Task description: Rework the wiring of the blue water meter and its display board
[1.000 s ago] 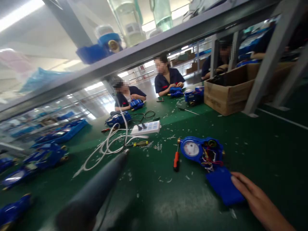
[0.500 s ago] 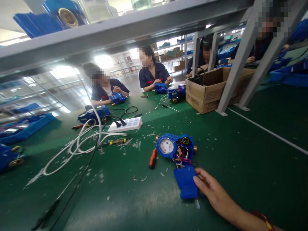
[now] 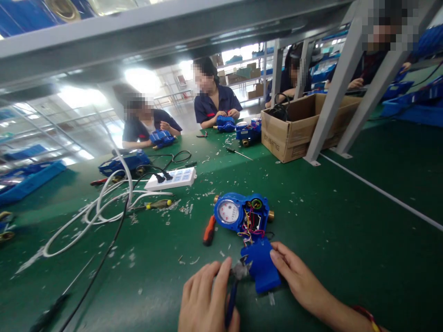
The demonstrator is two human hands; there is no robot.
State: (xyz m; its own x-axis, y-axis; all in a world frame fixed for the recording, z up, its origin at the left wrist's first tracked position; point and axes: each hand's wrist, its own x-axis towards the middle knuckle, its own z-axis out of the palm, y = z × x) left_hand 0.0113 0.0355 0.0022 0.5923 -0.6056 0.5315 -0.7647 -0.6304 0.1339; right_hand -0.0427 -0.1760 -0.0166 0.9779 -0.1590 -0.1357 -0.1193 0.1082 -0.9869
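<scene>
The left hand is curled shut around the blue-handled pliers, their grey nose touching the left edge of the blue cover; the cover lies flat on the green table, near the front edge, just below the open water meter; the right hand lies with its fingers pressed together against the cover's right side, bracing rather than gripping. I judge the work goes best with the cover held firm from the right, the nose biting lightly, and the coloured wires left slack.

Round about: a white cable loops at the left; a white power strip lies behind it; an orange-handled screwdriver lies just beside the meter; a cardboard box stands well apart. The screwdriver and the wires crowd the cover most; plastic scraps litter the table.
</scene>
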